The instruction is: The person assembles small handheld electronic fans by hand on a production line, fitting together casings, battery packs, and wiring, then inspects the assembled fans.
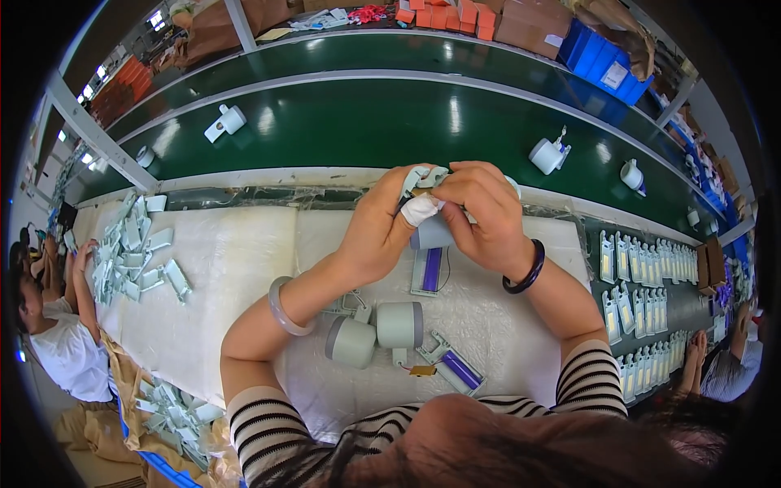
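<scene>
Up at the far edge of the padded table, my left hand (376, 224) and my right hand (490, 218) close around a small pale green plastic device (425, 177) with a grey-rimmed round end (433, 237). White wrapping covers my left thumb. Both hands' fingers meet on the device and hide its middle. Below them lies an open housing with a purple cylindrical cell (429, 270). Nearer me rest two pale green round housings (351, 342) (396, 325) with grey rims. Beside these sits another opened handle with a purple cell (460, 371), wired to a small gold-coloured piece (422, 371).
A green conveyor belt (350, 122) runs across beyond the table, carrying several similar devices (549, 154). Loose pale green covers (134, 252) lie at left; more fill a lined bin (179, 423). Rows of handle parts (643, 309) stand at right. Co-workers sit on both sides.
</scene>
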Motion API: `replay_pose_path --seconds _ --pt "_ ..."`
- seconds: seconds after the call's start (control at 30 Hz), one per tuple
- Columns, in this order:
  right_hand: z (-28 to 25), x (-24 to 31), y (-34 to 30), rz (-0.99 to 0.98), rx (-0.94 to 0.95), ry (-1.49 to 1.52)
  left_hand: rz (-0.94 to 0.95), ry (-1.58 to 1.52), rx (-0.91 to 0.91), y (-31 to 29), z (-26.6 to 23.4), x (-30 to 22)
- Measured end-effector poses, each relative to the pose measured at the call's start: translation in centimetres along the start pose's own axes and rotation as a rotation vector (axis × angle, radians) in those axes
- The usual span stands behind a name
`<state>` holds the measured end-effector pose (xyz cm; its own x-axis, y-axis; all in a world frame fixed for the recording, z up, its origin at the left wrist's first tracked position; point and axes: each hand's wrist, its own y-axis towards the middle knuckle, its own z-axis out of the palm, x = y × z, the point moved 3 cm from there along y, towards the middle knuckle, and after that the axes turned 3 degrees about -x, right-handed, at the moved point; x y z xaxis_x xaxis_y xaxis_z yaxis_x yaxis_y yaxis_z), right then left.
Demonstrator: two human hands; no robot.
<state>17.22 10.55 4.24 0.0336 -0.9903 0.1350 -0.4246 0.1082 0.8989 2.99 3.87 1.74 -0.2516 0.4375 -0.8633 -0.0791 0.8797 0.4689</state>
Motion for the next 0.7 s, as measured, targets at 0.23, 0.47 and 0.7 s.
replay_pose_path --seconds 0.23,0.47,0.7 --pt "0.0 0.6 0.2 -0.009 -0.001 -0.007 0.084 0.046 -0.018 0.1 0.1 0.5" --pt "0.5 -1.5 -0.4 0.172 0.077 0.12 -0.215 -0.126 0.048 1.3 -1.2 0.8" --pt "3.6 -2.9 -2.7 0.785 0.172 0.853 -0.097 -0.486 0.008 1.6 -2.2 -1.1"
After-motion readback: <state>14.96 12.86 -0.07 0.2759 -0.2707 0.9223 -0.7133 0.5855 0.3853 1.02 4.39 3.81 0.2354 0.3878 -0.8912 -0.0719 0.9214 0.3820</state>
